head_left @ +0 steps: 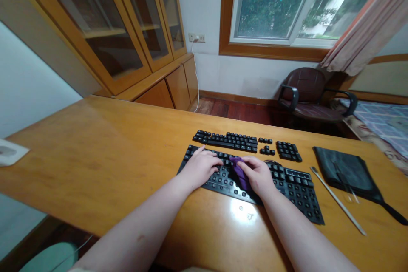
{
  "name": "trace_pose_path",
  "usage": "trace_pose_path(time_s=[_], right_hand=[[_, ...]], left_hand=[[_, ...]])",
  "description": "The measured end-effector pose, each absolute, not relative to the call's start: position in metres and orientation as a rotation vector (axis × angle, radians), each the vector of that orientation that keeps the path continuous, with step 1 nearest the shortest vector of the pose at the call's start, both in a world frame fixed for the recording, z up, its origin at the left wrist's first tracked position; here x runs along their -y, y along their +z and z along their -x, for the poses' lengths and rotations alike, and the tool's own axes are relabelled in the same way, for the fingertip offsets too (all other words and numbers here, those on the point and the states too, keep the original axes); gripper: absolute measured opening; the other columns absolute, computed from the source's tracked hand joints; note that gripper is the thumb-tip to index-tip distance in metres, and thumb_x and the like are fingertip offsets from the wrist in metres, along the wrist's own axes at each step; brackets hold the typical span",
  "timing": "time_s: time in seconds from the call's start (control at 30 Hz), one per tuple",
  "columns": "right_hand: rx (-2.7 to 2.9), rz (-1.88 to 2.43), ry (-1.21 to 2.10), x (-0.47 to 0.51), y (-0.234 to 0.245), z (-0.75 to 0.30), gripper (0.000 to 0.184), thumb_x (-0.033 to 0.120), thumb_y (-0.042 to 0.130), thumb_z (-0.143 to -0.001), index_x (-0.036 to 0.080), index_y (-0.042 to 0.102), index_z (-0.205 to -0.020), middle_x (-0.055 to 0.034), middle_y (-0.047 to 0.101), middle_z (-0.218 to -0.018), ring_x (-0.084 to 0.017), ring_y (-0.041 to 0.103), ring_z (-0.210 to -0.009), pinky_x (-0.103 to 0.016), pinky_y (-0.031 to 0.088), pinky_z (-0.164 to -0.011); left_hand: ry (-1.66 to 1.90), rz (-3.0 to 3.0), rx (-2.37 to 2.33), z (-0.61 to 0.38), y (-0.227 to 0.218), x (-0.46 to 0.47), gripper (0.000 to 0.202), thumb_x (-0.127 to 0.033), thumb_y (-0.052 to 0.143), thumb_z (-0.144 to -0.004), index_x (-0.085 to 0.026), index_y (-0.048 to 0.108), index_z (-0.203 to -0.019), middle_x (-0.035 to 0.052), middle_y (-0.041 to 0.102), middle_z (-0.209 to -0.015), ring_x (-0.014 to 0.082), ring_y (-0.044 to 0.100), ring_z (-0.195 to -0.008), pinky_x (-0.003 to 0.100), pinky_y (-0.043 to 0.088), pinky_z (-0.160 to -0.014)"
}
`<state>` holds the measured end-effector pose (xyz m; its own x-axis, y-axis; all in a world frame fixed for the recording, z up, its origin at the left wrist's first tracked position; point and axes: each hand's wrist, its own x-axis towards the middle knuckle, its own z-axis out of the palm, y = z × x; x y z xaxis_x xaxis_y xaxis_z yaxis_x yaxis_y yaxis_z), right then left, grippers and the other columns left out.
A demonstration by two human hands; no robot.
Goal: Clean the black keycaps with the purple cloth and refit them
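Note:
A black keyboard (306,197) lies on the wooden desk, many of its keycaps off so that the bare switches show. Over its left part rests my left hand (202,165), palm down with the fingers apart, touching the board and holding nothing. My right hand (258,174) pinches a purple cloth (240,174) against the middle of the keyboard. Part of the cloth is hidden under the fingers. Just behind the board, the loose black keycaps (234,141) are laid out in groups, with another block of keycaps (288,151) to their right.
Right of the keyboard lie a thin pale brush (338,199), a black folded cloth or pouch (346,170) and a small wire tool (347,187). A white object (12,153) sits at the desk's left edge. Beyond the desk stand an armchair (310,93) and a glass-door cabinet (127,51).

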<state>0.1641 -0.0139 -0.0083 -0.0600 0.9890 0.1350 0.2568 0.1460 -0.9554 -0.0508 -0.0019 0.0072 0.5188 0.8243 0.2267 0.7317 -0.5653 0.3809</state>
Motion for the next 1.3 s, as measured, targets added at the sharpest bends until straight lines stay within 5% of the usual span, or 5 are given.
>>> trace_pose_path(time_s=[0.23,0.47,1.3], right_hand=[[1.500,1.264,0.983,0.0137,-0.0083,-0.1637,0.019,0.035,0.065,-0.072,0.018,0.071,-0.076,-0.0065,0.071,-0.077,-0.022,0.065,-0.073,-0.034,0.050,-0.072],[1.524,1.259,0.980,0.0139,-0.0092,-0.1645,0.019,0.035,0.065,-0.074,0.018,0.071,-0.078,-0.0066,0.071,-0.078,-0.021,0.064,-0.074,-0.034,0.050,-0.073],[1.510,1.249,0.985,0.0140,-0.0085,-0.1638,0.020,0.035,0.065,-0.073,0.017,0.071,-0.078,-0.0066,0.071,-0.078,-0.021,0.065,-0.073,-0.033,0.050,-0.072]], left_hand=[[0.661,-2.528,-1.288,0.0496,0.0114,0.0053,0.017,-0.018,0.067,-0.071,-0.028,0.070,-0.085,0.0026,0.067,-0.097,0.0213,0.057,-0.097,0.048,0.028,-0.103],[0.578,-2.568,-1.375,0.0496,0.0143,0.0052,0.015,-0.022,0.067,-0.073,-0.026,0.070,-0.088,0.0008,0.067,-0.080,0.0173,0.058,-0.083,0.045,0.029,-0.103],[0.574,-2.564,-1.399,0.0454,0.0175,0.0082,0.008,-0.021,0.063,-0.076,-0.023,0.072,-0.076,-0.0001,0.070,-0.077,0.0177,0.056,-0.084,0.040,0.031,-0.099]])
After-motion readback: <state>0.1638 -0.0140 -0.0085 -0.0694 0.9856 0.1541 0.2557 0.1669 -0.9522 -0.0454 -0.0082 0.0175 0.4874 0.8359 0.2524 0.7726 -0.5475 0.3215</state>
